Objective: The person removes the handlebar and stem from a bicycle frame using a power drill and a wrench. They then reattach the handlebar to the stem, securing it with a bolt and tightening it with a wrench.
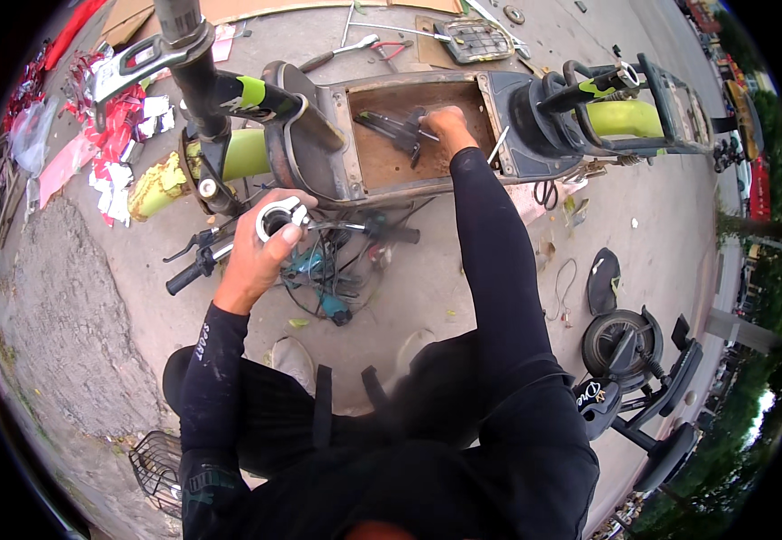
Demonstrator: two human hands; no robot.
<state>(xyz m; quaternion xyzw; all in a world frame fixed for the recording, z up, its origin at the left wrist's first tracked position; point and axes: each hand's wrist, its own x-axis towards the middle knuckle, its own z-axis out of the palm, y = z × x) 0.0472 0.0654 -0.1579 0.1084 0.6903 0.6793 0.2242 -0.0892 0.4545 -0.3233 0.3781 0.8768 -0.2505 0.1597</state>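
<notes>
My left hand (263, 256) is closed around a silver ring-shaped clamp (297, 210) with a dark opening, held up in front of the scooter frame (301, 166). Below the frame, a handlebar grip (191, 275) with a brake lever lies close to that hand. My right hand (447, 128) reaches into the frame's open brown-floored compartment (386, 171). Its fingers are closed at the end of a dark tool-like piece (402, 137) with thin metal parts; exactly what they pinch is partly hidden. A thin pale rod (499, 144) leans at the compartment's right edge.
Teal power tools (332, 304) and tangled cables lie beneath the frame. Behind it are a ratchet wrench (341, 52) and red-handled pliers (394, 49). Black-handled scissors (546, 194) and a small wheel (622, 345) are at right, a wire basket (155, 470) at lower left.
</notes>
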